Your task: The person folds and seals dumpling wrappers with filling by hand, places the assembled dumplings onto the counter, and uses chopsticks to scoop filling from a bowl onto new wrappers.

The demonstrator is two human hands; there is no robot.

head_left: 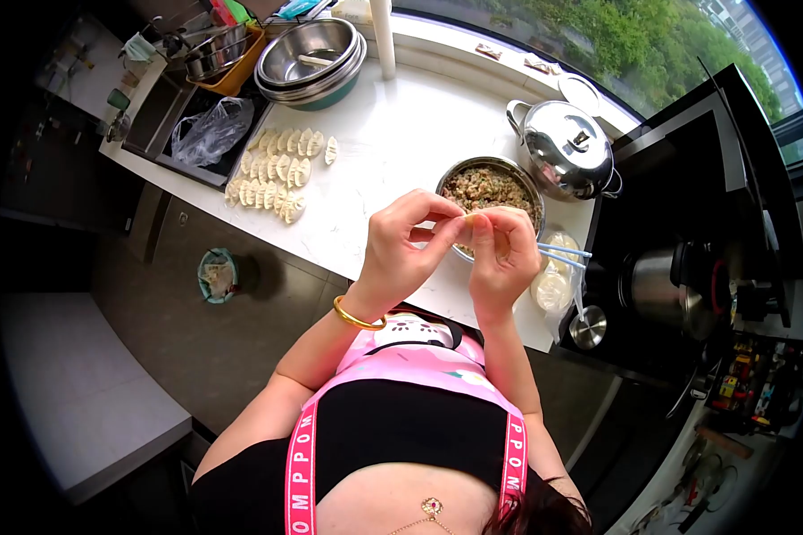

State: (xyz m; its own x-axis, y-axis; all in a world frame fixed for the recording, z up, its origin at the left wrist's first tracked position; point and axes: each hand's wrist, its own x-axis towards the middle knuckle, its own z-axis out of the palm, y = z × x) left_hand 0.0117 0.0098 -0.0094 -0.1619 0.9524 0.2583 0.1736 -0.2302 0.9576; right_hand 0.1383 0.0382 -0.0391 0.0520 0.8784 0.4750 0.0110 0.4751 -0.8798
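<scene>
In front of my chest, over the counter's near edge, both hands meet with fingertips pinched together. My left hand [408, 239], with a gold bangle below the wrist, and my right hand [503, 259] are closed on a dumpling [470, 217]. Only a sliver of its pale dough shows between the fingers; the rest is hidden. Just beyond the hands stands a metal bowl of minced filling [489, 185], partly covered by them. Light blue chopsticks [564, 254] stick out to the right of it. Beside my right hand lie round dough wrappers [553, 290] in clear plastic.
Rows of folded dumplings [272, 169] lie on the white counter [393, 125] at left. Stacked metal bowls [310, 58] stand behind them, near a sink with a plastic bag [212, 132]. A lidded steel pot [569, 147] is at back right, a cooktop pot [660, 281] further right.
</scene>
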